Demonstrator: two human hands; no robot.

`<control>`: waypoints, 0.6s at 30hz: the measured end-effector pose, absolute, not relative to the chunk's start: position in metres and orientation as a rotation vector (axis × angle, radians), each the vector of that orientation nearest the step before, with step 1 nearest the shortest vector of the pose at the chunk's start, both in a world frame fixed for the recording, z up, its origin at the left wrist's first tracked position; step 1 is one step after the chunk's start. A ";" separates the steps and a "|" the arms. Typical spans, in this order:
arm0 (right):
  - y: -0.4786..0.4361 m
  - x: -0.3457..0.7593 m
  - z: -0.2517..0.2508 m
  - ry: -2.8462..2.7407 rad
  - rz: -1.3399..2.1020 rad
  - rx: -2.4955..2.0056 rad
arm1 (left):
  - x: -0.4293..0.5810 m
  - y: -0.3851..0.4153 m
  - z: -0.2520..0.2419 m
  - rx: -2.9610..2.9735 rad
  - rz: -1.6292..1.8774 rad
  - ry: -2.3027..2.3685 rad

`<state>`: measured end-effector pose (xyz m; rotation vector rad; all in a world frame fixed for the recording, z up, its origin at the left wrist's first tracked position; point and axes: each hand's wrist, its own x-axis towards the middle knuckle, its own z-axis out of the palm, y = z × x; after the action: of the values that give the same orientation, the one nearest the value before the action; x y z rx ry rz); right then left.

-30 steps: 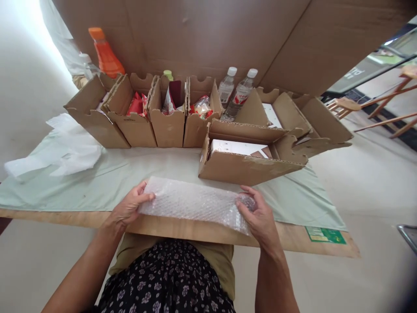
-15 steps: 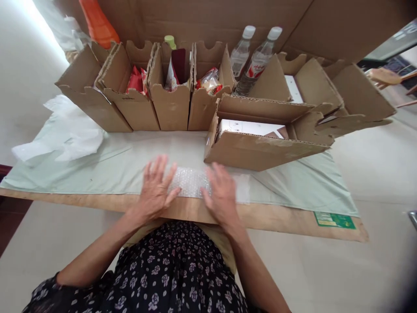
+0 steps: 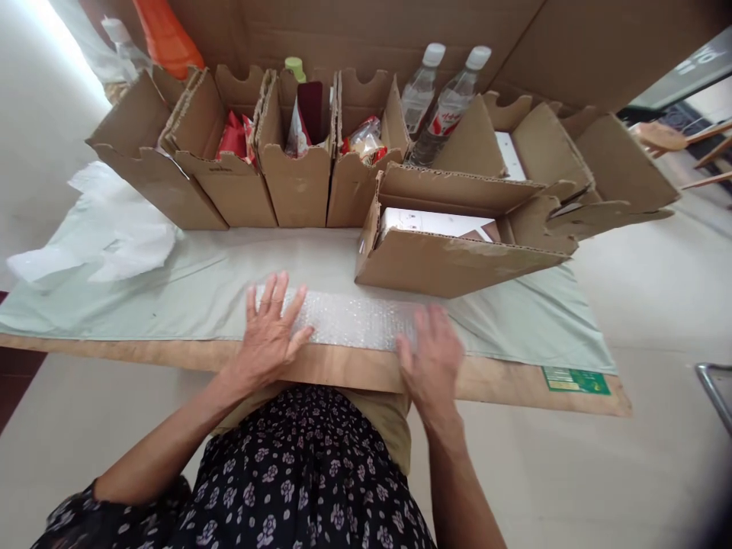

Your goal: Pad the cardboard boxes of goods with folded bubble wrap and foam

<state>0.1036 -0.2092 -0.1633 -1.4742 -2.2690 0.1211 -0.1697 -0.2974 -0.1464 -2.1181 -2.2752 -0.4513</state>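
Note:
A strip of clear bubble wrap [image 3: 348,319] lies flat along the front edge of the cloth-covered table. My left hand [image 3: 271,332] rests on its left end, palm down with the fingers spread. At the other end my right hand [image 3: 431,351] lies over the wrap, fingers stretched out and a little blurred. Neither hand grips anything. Just beyond the strip, to the right, stands a low cardboard box [image 3: 463,263] with a white box [image 3: 428,221] inside it.
Several upright cardboard bins [image 3: 297,187] with packaged items line the back. Two clear bottles [image 3: 449,110] stand behind the low box. Crumpled white plastic [image 3: 123,229] lies at the left of the pale green cloth [image 3: 211,305]. A bare wooden edge [image 3: 337,367] runs along the front.
My right hand has slid to the right along the bubble wrap, and more of the strip shows between my hands. My left hand has stayed nearly in place. The view has shifted slightly.

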 end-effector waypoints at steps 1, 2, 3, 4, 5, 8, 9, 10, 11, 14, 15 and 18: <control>-0.211 0.082 -0.162 -2.349 0.176 -1.349 | -0.160 -0.292 -0.146 -2.187 -0.502 -2.194; -0.212 0.061 -0.161 -2.445 0.229 -1.225 | -0.151 -0.286 -0.148 -2.271 -0.517 -2.120; -0.212 0.044 -0.162 -2.536 0.271 -1.137 | -0.145 -0.283 -0.151 -2.353 -0.492 -2.064; -0.212 0.033 -0.163 -2.605 0.294 -1.069 | -0.142 -0.281 -0.156 -2.414 -0.435 -2.036; -0.211 0.029 -0.166 -2.650 0.297 -1.040 | -0.142 -0.280 -0.161 -2.448 -0.358 -2.034; -0.205 0.061 -0.177 -2.636 0.212 -1.129 | -0.154 -0.288 -0.172 -2.411 -0.170 -2.102; -0.204 0.081 -0.180 -2.598 0.170 -1.190 | -0.159 -0.292 -0.174 -2.379 -0.154 -2.129; -0.203 0.101 -0.183 -2.554 0.132 -1.257 | -0.163 -0.296 -0.174 -2.338 -0.166 -2.161; -0.203 0.119 -0.184 -2.503 0.098 -1.326 | -0.165 -0.299 -0.174 -2.289 -0.203 -2.193; -0.208 0.138 -0.181 -2.313 0.027 -1.491 | -0.164 -0.302 -0.170 -2.139 -0.375 -2.232; -0.210 0.131 -0.178 -2.273 0.024 -1.492 | -0.160 -0.301 -0.169 -2.124 -0.417 -2.209; -0.216 0.084 -0.172 -2.371 0.109 -1.296 | -0.150 -0.293 -0.170 -2.242 -0.408 -2.109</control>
<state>0.0836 -0.2163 -0.1720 -1.2959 -2.3710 0.1091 -0.1500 -0.2931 -0.1700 -2.2421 -2.1092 -0.4079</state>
